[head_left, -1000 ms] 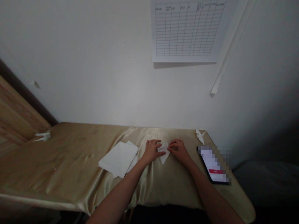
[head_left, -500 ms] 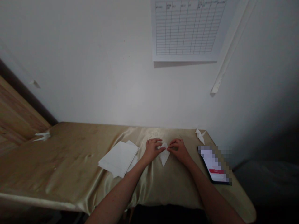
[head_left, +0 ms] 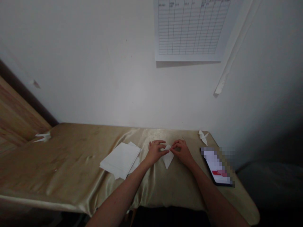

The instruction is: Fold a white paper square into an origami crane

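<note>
White folded paper triangle (head_left: 168, 159), only one, is clamped by both grips: left hand (head_left: 155, 152) at nine o'clock, right hand (head_left: 183, 152) at three o'clock.

Compared with a second ago, the left hand (head_left: 155, 153) and right hand (head_left: 182, 153) have drawn closer, their fingers now meeting at the top of the folded white paper (head_left: 168, 160). Its lower point has shifted slightly rightward, and the wall chart (head_left: 189, 28) sits higher in view.
</note>
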The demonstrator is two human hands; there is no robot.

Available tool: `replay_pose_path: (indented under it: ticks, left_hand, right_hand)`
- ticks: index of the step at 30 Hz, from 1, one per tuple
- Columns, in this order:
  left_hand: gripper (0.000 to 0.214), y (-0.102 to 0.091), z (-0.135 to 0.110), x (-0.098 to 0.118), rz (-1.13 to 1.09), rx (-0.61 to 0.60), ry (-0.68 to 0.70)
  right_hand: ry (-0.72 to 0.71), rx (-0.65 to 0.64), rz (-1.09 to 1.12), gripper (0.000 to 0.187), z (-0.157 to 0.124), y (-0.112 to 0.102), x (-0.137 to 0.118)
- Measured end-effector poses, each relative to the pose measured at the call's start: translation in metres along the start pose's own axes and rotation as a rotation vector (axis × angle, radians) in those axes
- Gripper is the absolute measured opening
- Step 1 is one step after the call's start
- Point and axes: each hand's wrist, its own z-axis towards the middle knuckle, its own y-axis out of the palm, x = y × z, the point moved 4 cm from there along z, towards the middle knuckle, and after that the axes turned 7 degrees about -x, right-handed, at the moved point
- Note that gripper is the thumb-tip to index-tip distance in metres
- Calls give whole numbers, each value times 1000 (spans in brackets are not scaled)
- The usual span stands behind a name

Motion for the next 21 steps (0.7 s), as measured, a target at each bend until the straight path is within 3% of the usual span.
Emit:
replay_pose_path:
  ticks: [11,21]
  left_hand:
    - [11,0,-1,3,14,-6,-6]
    - [7,-1,-1,8,-1,10,14]
  right_hand:
    - [25,10,32,16,1,-3,1]
    - [-61,44,54,18,1,-5,-11]
